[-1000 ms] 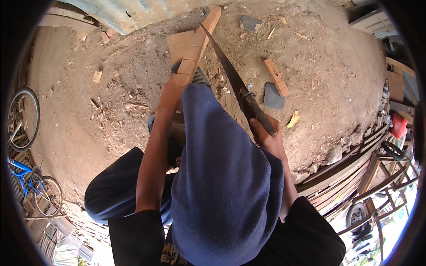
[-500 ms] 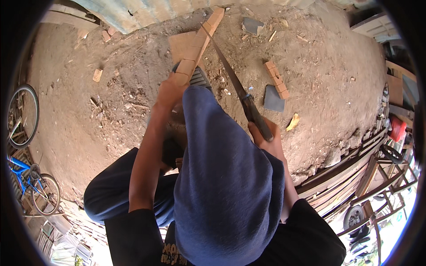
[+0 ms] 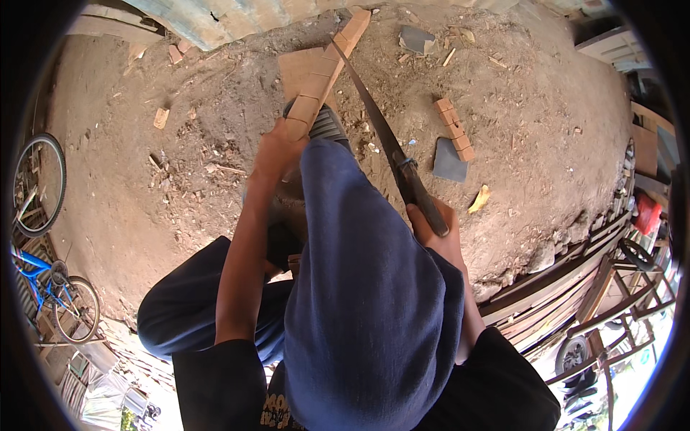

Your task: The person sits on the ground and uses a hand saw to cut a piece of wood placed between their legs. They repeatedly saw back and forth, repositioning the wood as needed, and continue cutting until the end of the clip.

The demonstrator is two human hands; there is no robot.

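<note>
My left hand [image 3: 279,151] is closed around the near end of a long wooden strip [image 3: 316,87], which has several lines across its face. The strip slants away from me, above a foot in a dark, ribbed sandal [image 3: 328,128]. In my right hand [image 3: 440,223] is the dark wooden handle of a machete [image 3: 384,129], with a ring where the blade starts. Its long dark blade points forward and left, and its tip is at or beside the strip's far part. Whether tip and wood touch I cannot tell. My raised knee in blue trousers [image 3: 366,280] stands between my arms.
A short notched wooden block [image 3: 454,129] lies on the dirt beside a dark flat piece [image 3: 450,159]. A brown board [image 3: 296,70] is under the strip. Wood chips dot the ground. Corrugated sheeting [image 3: 244,18] borders the far side, a blue bicycle [image 3: 44,271] the left, stacked planks [image 3: 546,276] the right.
The view has shifted slightly, so everything sits a little to the right. Both hands keep their holds, and strip and machete stay almost the same relative to each other.
</note>
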